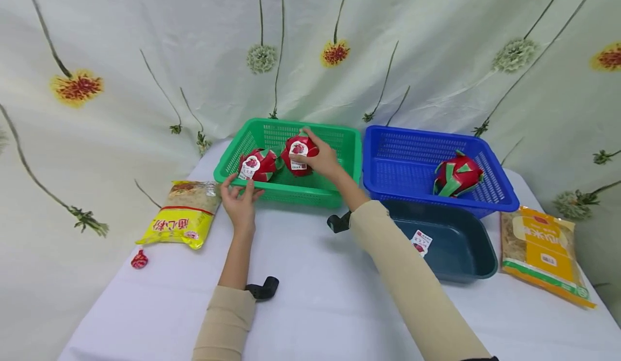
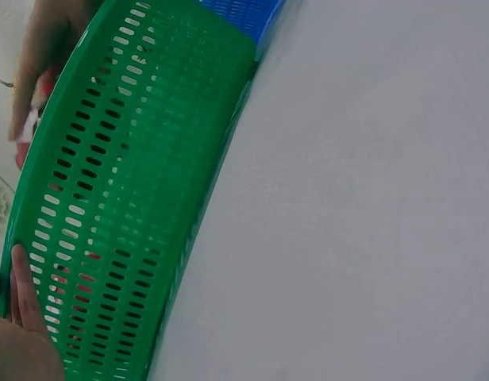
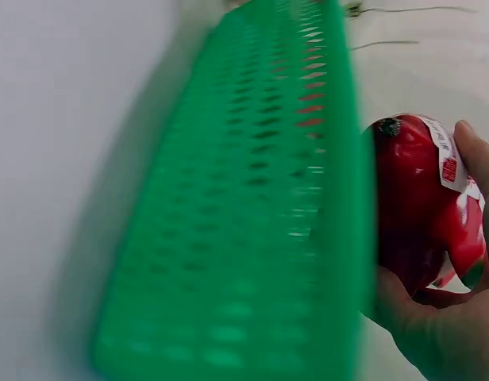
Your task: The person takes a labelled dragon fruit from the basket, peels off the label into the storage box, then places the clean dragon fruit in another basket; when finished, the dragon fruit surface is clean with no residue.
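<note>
A red dragon fruit point(image 1: 297, 162) with green scales and a white sticker is in my right hand point(image 1: 321, 159), over the middle of the green basket point(image 1: 345, 159). The right wrist view shows fingers and thumb around this dragon fruit point(image 3: 415, 198), above the basket rim. A second stickered dragon fruit point(image 1: 264, 166) lies in the basket's left part. My left hand point(image 1: 239, 206) holds the front left rim, near that fruit. In the left wrist view, the fingers of the left hand point(image 2: 26, 325) lie on both sides of the rim.
Right of the green basket stands a blue basket point(image 1: 395, 159) with one dragon fruit point(image 1: 458, 175). A dark tray point(image 1: 448, 231) before it holds a loose label point(image 1: 421, 242). Food bags lie left point(image 1: 186, 215) and right point(image 1: 543, 253); a small red wrapped item point(image 1: 139, 259) sits far left.
</note>
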A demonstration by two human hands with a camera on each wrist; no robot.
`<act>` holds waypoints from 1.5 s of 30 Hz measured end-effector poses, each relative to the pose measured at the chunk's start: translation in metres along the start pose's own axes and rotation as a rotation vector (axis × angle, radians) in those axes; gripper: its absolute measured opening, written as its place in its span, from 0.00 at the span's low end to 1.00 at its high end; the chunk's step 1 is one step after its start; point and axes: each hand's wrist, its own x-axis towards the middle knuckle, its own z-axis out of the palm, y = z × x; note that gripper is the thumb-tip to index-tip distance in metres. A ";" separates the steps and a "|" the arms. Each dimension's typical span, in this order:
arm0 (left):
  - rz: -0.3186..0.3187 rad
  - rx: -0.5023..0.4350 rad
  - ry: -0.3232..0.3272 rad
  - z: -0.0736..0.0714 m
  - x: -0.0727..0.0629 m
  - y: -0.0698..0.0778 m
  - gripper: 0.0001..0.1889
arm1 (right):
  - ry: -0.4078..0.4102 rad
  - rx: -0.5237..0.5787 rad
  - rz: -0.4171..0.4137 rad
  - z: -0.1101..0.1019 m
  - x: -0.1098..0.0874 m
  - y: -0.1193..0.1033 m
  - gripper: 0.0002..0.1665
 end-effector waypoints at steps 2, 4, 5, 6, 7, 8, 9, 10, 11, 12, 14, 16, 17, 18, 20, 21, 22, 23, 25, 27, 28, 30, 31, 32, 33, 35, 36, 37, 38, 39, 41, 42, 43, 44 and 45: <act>0.000 0.003 -0.005 0.000 0.000 0.004 0.29 | 0.015 0.014 -0.046 -0.016 -0.010 -0.014 0.46; -0.001 -0.002 -0.003 -0.001 0.001 0.006 0.29 | 0.008 0.043 -0.102 -0.032 -0.024 -0.025 0.46; -0.005 -0.007 0.000 -0.002 0.001 0.007 0.29 | -0.003 0.059 -0.136 -0.040 -0.033 -0.029 0.46; -0.007 -0.014 0.005 -0.004 0.002 0.006 0.28 | -0.018 0.071 -0.172 -0.046 -0.043 -0.032 0.46; -0.008 -0.018 0.009 -0.005 0.003 0.006 0.28 | -0.036 0.076 -0.209 -0.052 -0.054 -0.034 0.45; -0.013 -0.031 0.015 -0.006 0.004 0.006 0.28 | -0.059 0.085 -0.242 -0.057 -0.067 -0.036 0.45; -0.015 -0.041 0.020 -0.008 0.005 0.005 0.28 | -0.086 0.094 -0.272 -0.062 -0.080 -0.035 0.46; -0.013 -0.049 0.024 -0.010 0.006 0.004 0.27 | -0.117 0.100 -0.296 -0.065 -0.094 -0.034 0.46; -0.011 -0.062 0.028 -0.011 0.008 0.003 0.27 | -0.145 0.097 -0.317 -0.067 -0.107 -0.032 0.46; -0.008 -0.069 0.032 -0.013 0.010 0.002 0.27 | -0.178 0.103 -0.330 -0.067 -0.120 -0.028 0.47; 0.003 -0.080 0.041 -0.015 0.012 0.000 0.26 | -0.238 0.104 -0.334 -0.066 -0.145 -0.019 0.48; 0.017 -0.081 0.044 -0.016 0.015 -0.001 0.27 | -0.290 0.093 -0.310 -0.060 -0.168 -0.007 0.48; 0.019 -0.080 0.045 -0.016 0.015 -0.002 0.27 | -0.313 0.089 -0.298 -0.057 -0.178 -0.001 0.48; 0.020 -0.078 0.043 -0.015 0.016 -0.002 0.27 | -0.338 0.090 -0.287 -0.053 -0.187 0.006 0.48; 0.020 -0.068 0.037 -0.014 0.016 -0.003 0.28 | -0.378 0.082 -0.261 -0.044 -0.202 0.019 0.48; 0.018 -0.065 0.033 -0.014 0.016 -0.003 0.28 | -0.395 0.074 -0.254 -0.040 -0.207 0.025 0.48; 0.016 -0.062 0.030 -0.013 0.016 -0.004 0.28 | -0.411 0.075 -0.255 -0.036 -0.212 0.030 0.48; 0.014 -0.058 0.027 -0.013 0.016 -0.004 0.28 | -0.421 0.073 -0.248 -0.033 -0.215 0.035 0.48; 0.007 -0.050 0.023 -0.013 0.016 -0.006 0.29 | -0.432 0.069 -0.233 -0.027 -0.219 0.044 0.48; -0.004 -0.035 0.022 -0.012 0.016 -0.007 0.29 | -0.432 0.058 -0.218 -0.024 -0.219 0.050 0.48; -0.012 -0.028 0.022 -0.012 0.015 -0.008 0.29 | -0.434 0.053 -0.209 -0.022 -0.218 0.052 0.47; -0.028 -0.009 0.024 -0.011 0.014 -0.009 0.29 | -0.440 0.037 -0.190 -0.021 -0.216 0.056 0.47; -0.034 -0.004 0.025 -0.011 0.013 -0.009 0.29 | -0.448 0.032 -0.182 -0.020 -0.214 0.056 0.47; -0.035 0.003 0.022 -0.010 0.013 -0.009 0.29 | -0.458 0.025 -0.177 -0.019 -0.212 0.057 0.47; -0.034 0.001 0.022 -0.010 0.012 -0.010 0.29 | -0.467 0.017 -0.175 -0.019 -0.209 0.057 0.47; -0.028 0.002 0.020 -0.009 0.011 -0.010 0.28 | -0.484 -0.002 -0.178 -0.018 -0.202 0.058 0.46; -0.024 0.002 0.018 -0.008 0.011 -0.010 0.28 | -0.488 -0.013 -0.185 -0.018 -0.199 0.058 0.46; -0.020 0.000 0.014 -0.008 0.011 -0.010 0.29 | -0.488 -0.031 -0.194 -0.018 -0.195 0.058 0.46; -0.019 0.000 0.014 -0.007 0.010 -0.011 0.29 | -0.478 -0.056 -0.207 -0.019 -0.192 0.059 0.47; -0.019 -0.002 0.011 -0.007 0.010 -0.011 0.29 | -0.466 -0.071 -0.217 -0.019 -0.190 0.060 0.49; -0.025 0.000 0.006 -0.006 0.009 -0.012 0.30 | -0.435 -0.084 -0.226 -0.021 -0.188 0.061 0.54; -0.028 -0.003 0.003 -0.006 0.009 -0.013 0.30 | -0.417 -0.078 -0.230 -0.022 -0.187 0.062 0.58; -0.031 -0.007 0.001 -0.005 0.008 -0.013 0.31 | -0.397 -0.079 -0.233 -0.023 -0.188 0.062 0.60; -0.033 -0.006 0.001 -0.005 0.008 -0.013 0.31 | -0.377 -0.080 -0.235 -0.024 -0.188 0.064 0.62; -0.031 -0.005 0.000 -0.005 0.008 -0.013 0.31 | -0.360 -0.075 -0.235 -0.025 -0.190 0.064 0.64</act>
